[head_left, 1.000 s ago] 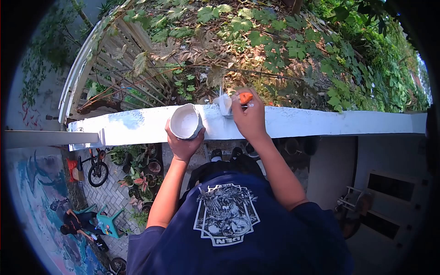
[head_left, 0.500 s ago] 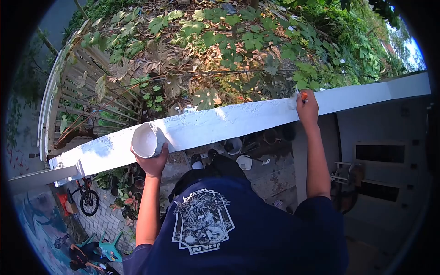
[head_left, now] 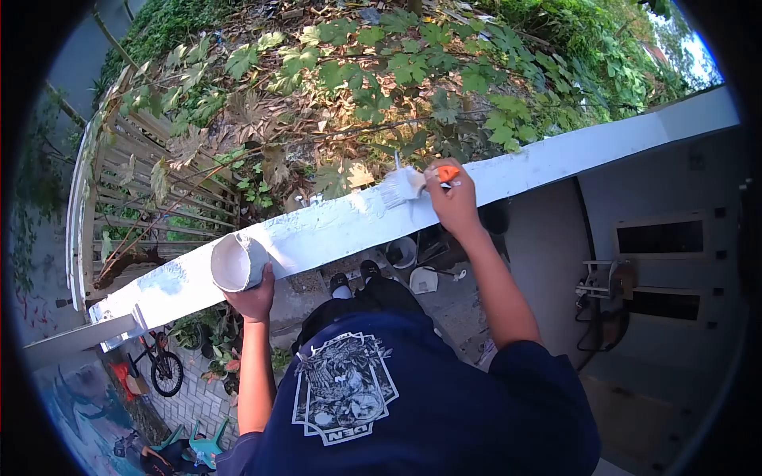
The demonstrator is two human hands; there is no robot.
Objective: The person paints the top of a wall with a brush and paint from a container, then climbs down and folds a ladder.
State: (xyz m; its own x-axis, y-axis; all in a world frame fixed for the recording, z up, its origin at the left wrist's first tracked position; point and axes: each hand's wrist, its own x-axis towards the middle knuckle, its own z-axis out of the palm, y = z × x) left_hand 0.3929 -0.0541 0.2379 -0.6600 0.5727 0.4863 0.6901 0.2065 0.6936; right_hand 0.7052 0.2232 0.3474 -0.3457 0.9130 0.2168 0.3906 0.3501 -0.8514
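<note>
My right hand (head_left: pixel 452 198) grips a paintbrush (head_left: pixel 403 187) with an orange-tipped handle. Its pale, wide bristles point left and lie on the top of a white-painted wall ledge (head_left: pixel 548 163). In my left hand (head_left: pixel 252 297) is a round, paint-smeared cup (head_left: pixel 232 266), held at the near edge of the ledge with its mouth turned toward me. Pale paint coats the inside of the cup. Fingers wrap around its lower side, partly hidden behind it.
Beyond the ledge are vines, dry leaves and a slatted fence (head_left: pixel 159 190). Below on my side stand a bucket (head_left: pixel 402 252), a white container (head_left: pixel 423 279), potted plants and a bicycle (head_left: pixel 167 369). People sit near a green chair (head_left: pixel 208 444) at lower left.
My right hand has moved left along the ledge with the paintbrush, whose bristles now show clearly. My left hand and the cup have shifted slightly left and down in view.
</note>
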